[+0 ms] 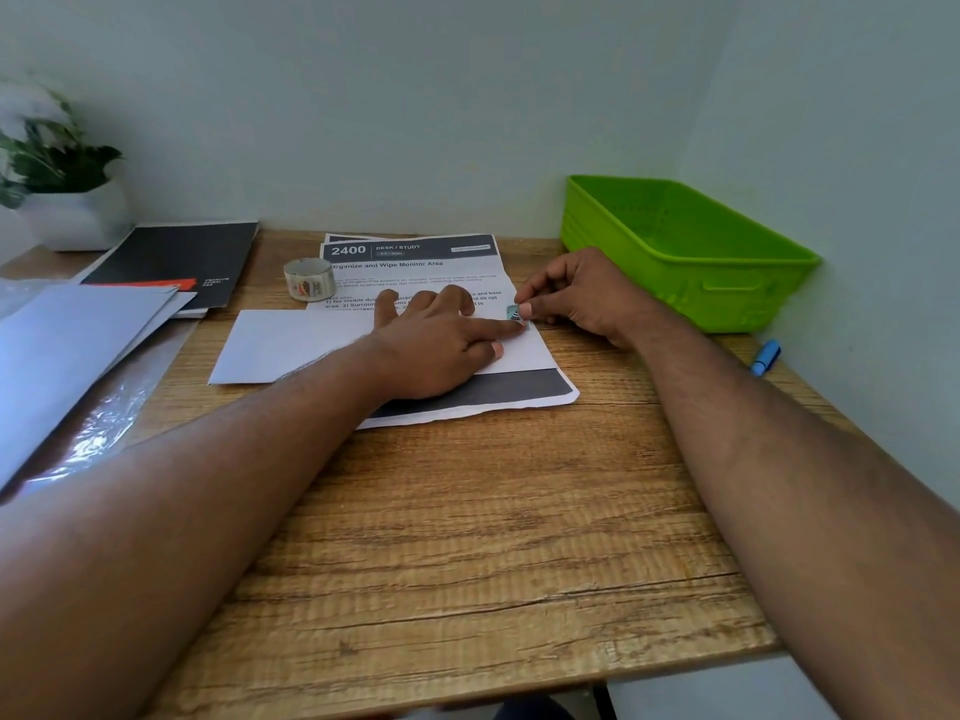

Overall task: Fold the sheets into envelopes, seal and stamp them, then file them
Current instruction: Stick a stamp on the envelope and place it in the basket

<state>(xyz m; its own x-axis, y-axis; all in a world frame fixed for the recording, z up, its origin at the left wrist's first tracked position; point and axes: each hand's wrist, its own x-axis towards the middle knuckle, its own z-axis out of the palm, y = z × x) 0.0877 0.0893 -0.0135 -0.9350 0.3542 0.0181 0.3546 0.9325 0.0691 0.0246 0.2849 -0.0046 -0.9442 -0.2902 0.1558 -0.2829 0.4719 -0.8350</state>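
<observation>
A flat white paper envelope (291,345) lies mid-surface on printed sheets. The left hand (441,345) presses it with straight fingers, while the right hand (582,298) has a pinching grip on a small bluish stamp (514,313) at its top right corner. Stamping looks underway; next, press it flat. A green plastic basket (685,252) waits on the wooden surface (467,537), against pale walls.

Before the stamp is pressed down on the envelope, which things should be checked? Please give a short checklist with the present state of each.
1. Left hand rests on the envelope, holding it flat: ok.
2. Right hand pinches the stamp: ok.
3. Stamp at the envelope's far right corner: ok.
4. Stamp fully stuck flat: cannot tell.
5. Envelope flap sealed: cannot tell, underside hidden.
6. Green basket is within reach for filing: ok.
</observation>
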